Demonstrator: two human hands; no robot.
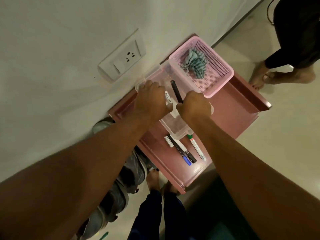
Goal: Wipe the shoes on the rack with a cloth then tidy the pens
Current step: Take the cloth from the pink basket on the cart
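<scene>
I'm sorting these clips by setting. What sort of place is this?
Probably a home hallway or entryway: a pink shoe rack against a wall with a socket, shoes beneath, tiled floor.

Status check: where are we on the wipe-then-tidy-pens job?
Done, apparently: the cloth lies bunched in the pink basket, so wiping looks over. In hand: the right hand holds a black pen over the clear box; the left hand holds a white marker there. Left: the pens lying on the rack top.
</scene>
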